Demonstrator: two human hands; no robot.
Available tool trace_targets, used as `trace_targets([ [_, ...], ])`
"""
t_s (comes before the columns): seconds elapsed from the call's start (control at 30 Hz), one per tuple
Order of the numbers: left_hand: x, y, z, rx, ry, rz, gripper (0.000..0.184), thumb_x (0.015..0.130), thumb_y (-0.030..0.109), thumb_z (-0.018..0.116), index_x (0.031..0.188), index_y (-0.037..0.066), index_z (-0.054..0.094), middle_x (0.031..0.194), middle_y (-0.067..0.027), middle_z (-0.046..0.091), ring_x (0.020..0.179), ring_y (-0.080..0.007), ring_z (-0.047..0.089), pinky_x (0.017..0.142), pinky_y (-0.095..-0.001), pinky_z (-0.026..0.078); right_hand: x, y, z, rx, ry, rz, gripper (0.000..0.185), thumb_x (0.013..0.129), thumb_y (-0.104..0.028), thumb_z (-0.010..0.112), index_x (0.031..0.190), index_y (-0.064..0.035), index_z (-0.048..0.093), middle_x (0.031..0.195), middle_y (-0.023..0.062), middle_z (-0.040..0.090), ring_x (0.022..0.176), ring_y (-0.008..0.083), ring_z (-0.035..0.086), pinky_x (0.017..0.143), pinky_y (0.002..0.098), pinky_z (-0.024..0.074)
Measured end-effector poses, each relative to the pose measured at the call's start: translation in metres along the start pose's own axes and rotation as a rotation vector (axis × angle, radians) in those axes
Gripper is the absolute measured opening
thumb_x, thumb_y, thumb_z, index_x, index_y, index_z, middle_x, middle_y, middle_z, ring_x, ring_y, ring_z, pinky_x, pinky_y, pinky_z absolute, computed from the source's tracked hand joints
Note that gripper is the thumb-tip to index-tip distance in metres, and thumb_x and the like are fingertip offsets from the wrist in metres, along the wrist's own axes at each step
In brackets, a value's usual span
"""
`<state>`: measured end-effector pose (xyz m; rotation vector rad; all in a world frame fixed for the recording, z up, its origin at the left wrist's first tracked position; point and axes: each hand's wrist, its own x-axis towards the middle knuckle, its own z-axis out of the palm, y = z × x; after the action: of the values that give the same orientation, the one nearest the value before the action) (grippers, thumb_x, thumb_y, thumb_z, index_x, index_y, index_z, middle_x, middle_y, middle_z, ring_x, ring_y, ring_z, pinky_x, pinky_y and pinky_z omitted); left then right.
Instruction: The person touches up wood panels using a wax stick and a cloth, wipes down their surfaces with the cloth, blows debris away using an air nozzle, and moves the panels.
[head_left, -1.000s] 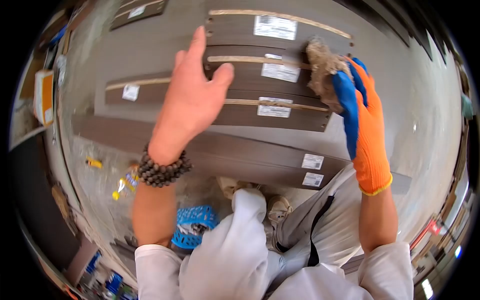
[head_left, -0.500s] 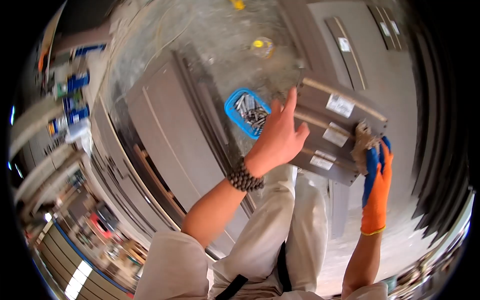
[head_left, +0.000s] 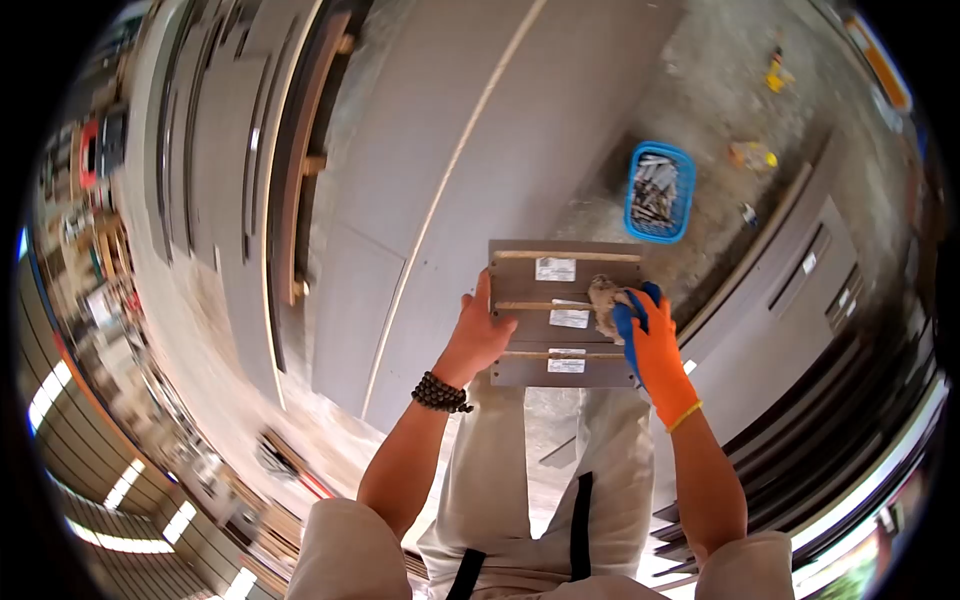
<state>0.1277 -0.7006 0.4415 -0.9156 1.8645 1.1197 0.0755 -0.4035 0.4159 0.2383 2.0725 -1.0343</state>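
Three brown board pieces with pale strips and white labels sit one below another, held as a group above my knees. My bare left hand, wearing a dark bead bracelet, grips their left edge, thumb over the front. At their right side my right hand, in an orange and blue glove, is closed on a crumpled beige rag. The rag presses against the boards' right end. Whether the gloved fingers also hold the boards is hidden.
Beyond the boards, a blue basket of small metal parts stands on the floor. Large brown panels lie ahead and to the left. More labelled panels and stacked dark strips are at right. A yellow tool lies farther off.
My view has turned to the left, so the basket now appears farther right. My left hand, earlier with fingers spread near the boards' left end, has closed on that edge. The boards have levelled.
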Motion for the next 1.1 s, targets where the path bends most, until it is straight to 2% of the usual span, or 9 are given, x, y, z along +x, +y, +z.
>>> trace_targets([
  [0.13, 0.014, -0.098, 0.020, -0.252, -0.050, -0.270, 0.087, 0.099, 0.020, 0.068, 0.172, 0.017, 0.021, 0.143, -0.0285, 0.050, 0.099, -0.0389, 0.074, 0.059, -0.0469, 0.069, 0.035, 0.019, 0.060, -0.222, -0.193, -0.042, 0.041, 0.105, -0.025, 0.061, 0.145, -0.0225, 0.066, 0.158, 0.0165, 0.049, 0.137, 0.0503, 0.049, 0.119, 0.0540, 0.0409],
  [0.3, 0.014, -0.208, -0.032, -0.674, -0.251, -0.399, 0.075, 0.099, 0.024, 0.066, 0.164, 0.012, 0.032, 0.140, -0.0287, 0.060, 0.095, -0.0445, 0.077, 0.059, -0.0567, 0.069, 0.068, -0.022, 0.169, -0.412, -0.332, -0.045, 0.041, 0.107, -0.034, 0.064, 0.139, -0.0095, 0.068, 0.136, 0.0178, 0.066, 0.119, 0.0359, 0.067, 0.101, 0.0442, 0.0548],
  [0.4, 0.030, -0.261, -0.055, -0.699, -0.407, -0.514, 0.074, 0.099, 0.030, 0.065, 0.163, 0.005, 0.036, 0.151, -0.0299, 0.056, 0.088, -0.0477, 0.077, 0.070, -0.0557, 0.072, 0.092, -0.051, 0.220, -0.134, -0.616, 0.480, 0.035, 0.106, -0.036, 0.068, 0.122, -0.0054, 0.073, 0.103, 0.0063, 0.076, 0.088, 0.0165, 0.071, 0.076, 0.0289, 0.0561],
  [0.5, 0.049, -0.294, -0.014, -0.748, -0.540, -0.624, 0.063, 0.100, 0.029, 0.064, 0.154, 0.002, 0.047, 0.149, -0.0314, 0.055, 0.093, -0.0511, 0.075, 0.070, -0.0573, 0.072, 0.094, -0.033, 0.232, -0.066, -0.654, 0.563, 0.026, 0.106, -0.033, 0.066, 0.114, -0.0091, 0.073, 0.096, 0.0006, 0.072, 0.076, 0.0101, 0.066, 0.065, 0.0246, 0.0501],
  [0.63, 0.060, -0.351, 0.001, -0.806, -0.668, -0.692, 0.063, 0.102, 0.030, 0.062, 0.151, -0.006, 0.045, 0.132, -0.0346, 0.057, 0.104, -0.0584, 0.071, 0.077, -0.0662, 0.071, 0.114, -0.053, 0.279, -0.431, -0.790, 0.708, 0.034, 0.103, -0.040, 0.068, 0.120, -0.0103, 0.073, 0.099, 0.0066, 0.071, 0.079, 0.0173, 0.066, 0.065, 0.0316, 0.0552],
  [0.77, 0.076, -0.392, 0.018, -0.844, -0.745, -0.671, 0.057, 0.106, 0.031, 0.060, 0.146, -0.008, 0.048, 0.127, -0.0355, 0.058, 0.103, -0.0574, 0.072, 0.079, -0.0653, 0.070, 0.131, -0.087, 0.321, -0.914, -0.940, 0.742, 0.044, 0.100, -0.047, 0.070, 0.126, -0.0115, 0.073, 0.103, 0.0125, 0.069, 0.081, 0.0245, 0.067, 0.066, 0.0387, 0.0604],
  [0.8, 0.081, -0.397, 0.017, -0.834, -0.769, -0.670, 0.054, 0.108, 0.032, 0.060, 0.143, -0.008, 0.051, 0.124, -0.0359, 0.061, 0.100, -0.0567, 0.073, 0.082, -0.0635, 0.070, 0.132, -0.112, 0.331, -1.015, -1.016, 0.724, 0.052, 0.096, -0.051, 0.074, 0.131, -0.0118, 0.073, 0.114, 0.0183, 0.070, 0.091, 0.0301, 0.070, 0.073, 0.0499, 0.0642],
  [0.93, 0.107, -0.426, 0.013, -0.825, -0.742, -0.547, 0.047, 0.107, 0.033, 0.062, 0.129, -0.009, 0.061, 0.107, -0.0279, 0.071, 0.086, -0.0389, 0.077, 0.075, -0.0441, 0.072, 0.167, -0.109, 0.365, -1.311, -1.194, 0.448, 0.055, 0.094, -0.050, 0.075, 0.132, -0.0106, 0.073, 0.121, 0.0150, 0.072, 0.103, 0.0310, 0.071, 0.078, 0.0531, 0.0659],
  [1.1, 0.130, -0.449, -0.017, -0.885, -0.727, -0.487, 0.024, 0.101, 0.019, 0.072, 0.111, -0.002, 0.076, 0.093, -0.0166, 0.072, 0.078, -0.0259, 0.076, 0.069, -0.0348, 0.069, 0.228, -0.107, 0.381, -1.196, -1.505, 0.220, 0.047, 0.097, -0.025, 0.076, 0.141, -0.0119, 0.067, 0.126, 0.0097, 0.073, 0.119, 0.0293, 0.072, 0.075, 0.0483, 0.0690],
])
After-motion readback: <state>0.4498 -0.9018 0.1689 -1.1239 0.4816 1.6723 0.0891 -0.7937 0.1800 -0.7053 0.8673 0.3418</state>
